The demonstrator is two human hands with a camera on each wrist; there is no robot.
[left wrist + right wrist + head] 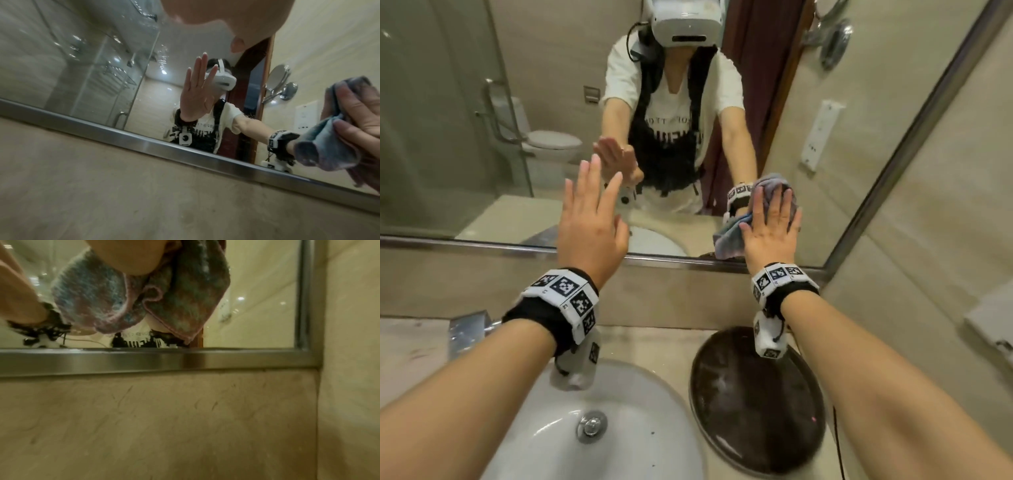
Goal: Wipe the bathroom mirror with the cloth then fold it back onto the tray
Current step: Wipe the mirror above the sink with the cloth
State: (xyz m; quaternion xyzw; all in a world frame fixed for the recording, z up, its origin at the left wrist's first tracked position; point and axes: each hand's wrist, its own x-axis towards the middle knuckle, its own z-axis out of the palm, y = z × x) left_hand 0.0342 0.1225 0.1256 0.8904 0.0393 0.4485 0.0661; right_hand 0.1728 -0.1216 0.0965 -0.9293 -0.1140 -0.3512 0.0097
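My right hand presses a crumpled grey-blue cloth flat against the mirror, low down near its right corner. Its fingers lie straight over the cloth, which bunches out to the left and hangs below the palm in pink-edged folds. My left hand is raised in front of the glass, fingers straight and spread, holding nothing. I cannot tell whether it touches the glass. A round dark tray sits bare on the counter under my right forearm.
A white sink lies under my left arm, with a chrome faucet to its left. The mirror's steel frame runs along the beige wall and meets the side wall just right of the cloth. A white fixture hangs there.
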